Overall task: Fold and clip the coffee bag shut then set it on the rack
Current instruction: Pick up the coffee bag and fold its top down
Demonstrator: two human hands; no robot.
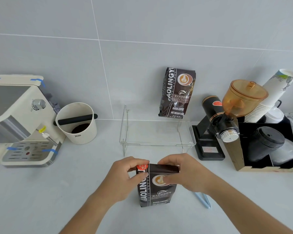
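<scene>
Bag stands upright on the surface, in front of the rack, long axis vertical. Both hands pinch its folded top: left hand at the left corner, right hand along the right. The clip lies nearest the right hand.

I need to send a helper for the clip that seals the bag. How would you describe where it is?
Start at the coffee bag standing on the counter nearest the camera. Just to its right, partly hidden under the right hand's wrist, lies a thin pale-blue clip. It is the only blue stick lying flat on the counter.
</scene>
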